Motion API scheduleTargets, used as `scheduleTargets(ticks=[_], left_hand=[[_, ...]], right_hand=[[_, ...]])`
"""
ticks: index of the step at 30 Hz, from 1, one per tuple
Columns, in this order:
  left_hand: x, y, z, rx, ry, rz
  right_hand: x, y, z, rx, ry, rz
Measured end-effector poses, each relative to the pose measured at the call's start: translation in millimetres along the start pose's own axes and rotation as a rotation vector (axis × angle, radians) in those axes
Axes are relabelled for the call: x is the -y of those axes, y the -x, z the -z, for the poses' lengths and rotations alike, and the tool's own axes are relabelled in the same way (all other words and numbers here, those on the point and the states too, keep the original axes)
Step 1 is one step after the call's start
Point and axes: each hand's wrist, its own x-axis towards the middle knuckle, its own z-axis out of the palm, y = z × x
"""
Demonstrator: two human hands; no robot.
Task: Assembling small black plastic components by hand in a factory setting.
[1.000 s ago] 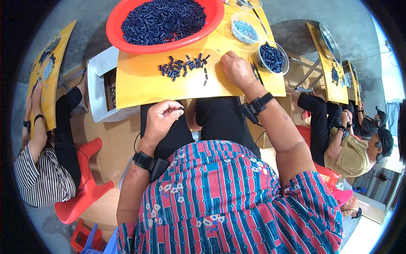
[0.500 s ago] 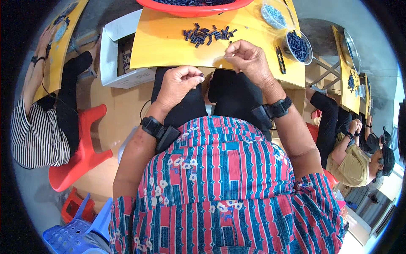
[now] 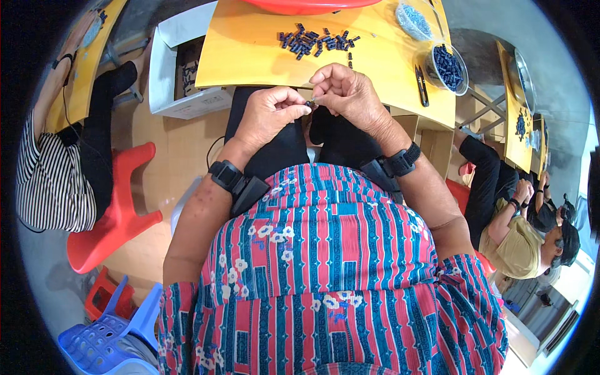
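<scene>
In front of the yellow table's edge, above my lap, my two hands meet. My left hand (image 3: pixel 267 117) is closed, pinching a small dark part (image 3: pixel 309 104) between thumb and forefinger. My right hand (image 3: pixel 351 97) is closed too, its thumb and forefinger pinched right beside that part; what they hold, if anything, is too small to make out. Beyond the hands, a loose pile of short dark blue parts (image 3: pixel 307 42) lies on the table (image 3: pixel 244 56), with a few single ones trailing off toward my right hand.
Black snips (image 3: pixel 422 85) lie right of my hands, beside a clear tub (image 3: pixel 465 76) of dark blue parts. Behind stands a tub of pale blue pieces (image 3: pixel 414 22). A red basin (image 3: pixel 312 7) is at the far edge, a white box (image 3: pixel 164 75) left. Other people sit at both sides.
My right hand has come left and down to meet my left hand, which has shifted slightly right. The view has moved a little, so the table sits higher.
</scene>
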Motion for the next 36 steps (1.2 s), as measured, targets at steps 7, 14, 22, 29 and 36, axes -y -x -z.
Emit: scheduleTargets(ticks=[7, 14, 22, 29, 36], left_hand=[[1, -1, -2, -0.007, -0.016, -0.014], [6, -2, -1, -0.003, -0.056, -0.025], [2, -2, -2, 0.0, -0.069, -0.007], [4, -2, -3, -0.026, -0.044, 0.015], [4, -1, -1, -0.01, -0.057, -0.024]], right_hand=[[-2, 0, -1, 0.001, 0.166, 0.051], [7, 0, -6, -0.044, 0.436, 0.093], [15, 1, -13, -0.056, 0.847, 0.412], [20, 2, -18, -0.081, 0.91, 0.443], [12, 5, -15, -0.12, 0.705, 0.281]])
